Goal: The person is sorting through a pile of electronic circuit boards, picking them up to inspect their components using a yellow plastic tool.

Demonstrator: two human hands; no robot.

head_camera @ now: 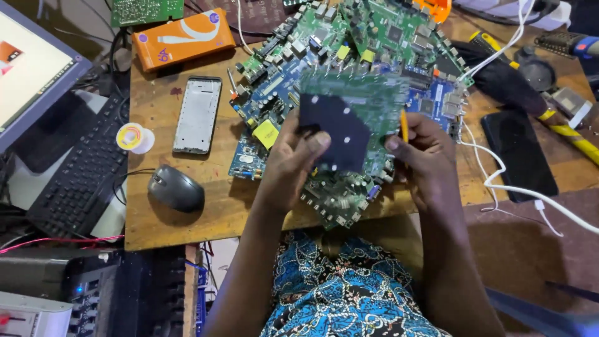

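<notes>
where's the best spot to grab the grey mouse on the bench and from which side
Take the mouse from above, palm over its domed back and fingers on its two long flanks. It lies flat on the wooden bench, clear of the phone frame and solder spool; its cable leaves toward the keyboard, so probably lift gently.

Even, soft light; slight motion blur
</notes>
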